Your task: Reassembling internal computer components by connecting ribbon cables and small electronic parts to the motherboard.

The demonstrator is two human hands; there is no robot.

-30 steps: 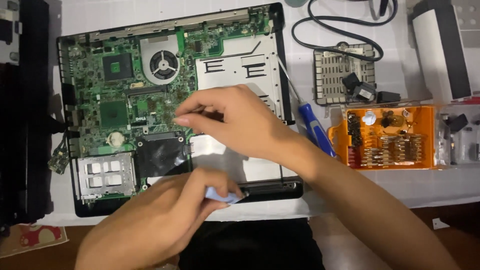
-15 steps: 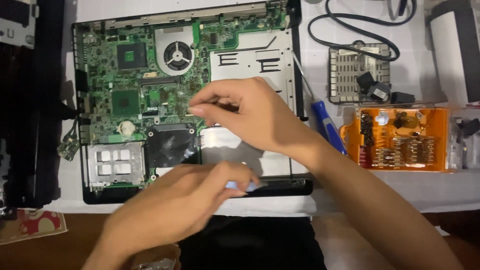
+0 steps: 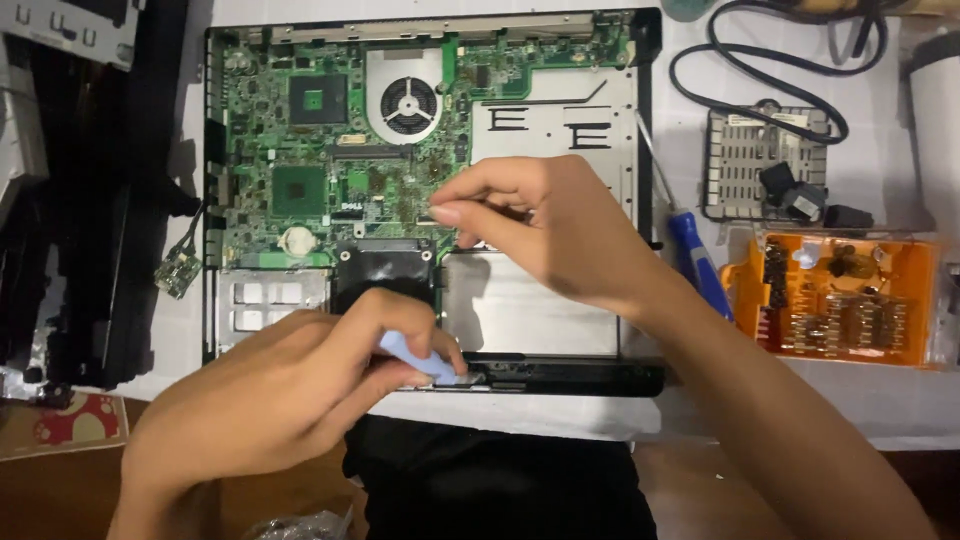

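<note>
An opened laptop base lies on the white table, its green motherboard [image 3: 300, 150] and round fan [image 3: 408, 103] exposed. My left hand [image 3: 290, 385] grips a light blue plastic pry tool [image 3: 420, 362] whose tip rests at the black front edge [image 3: 560, 375] of the case. My right hand [image 3: 540, 230] hovers over the middle of the board with thumb and forefinger pinched together near a small connector; whether anything is between them is hidden. A silver metal plate [image 3: 560, 130] covers the laptop's right half.
A blue-handled screwdriver [image 3: 695, 255] lies right of the laptop. An orange bit case [image 3: 840, 300] sits farther right, a grey vented part [image 3: 750, 165] with a black cable behind it. Black laptop panels [image 3: 90, 200] are stacked at the left. A small loose circuit board [image 3: 177, 270] hangs by wires.
The view has shifted, so the laptop sits further right and lower in frame. My right hand stays pinched over the board; my left hand keeps the pry tool at the front edge.
</note>
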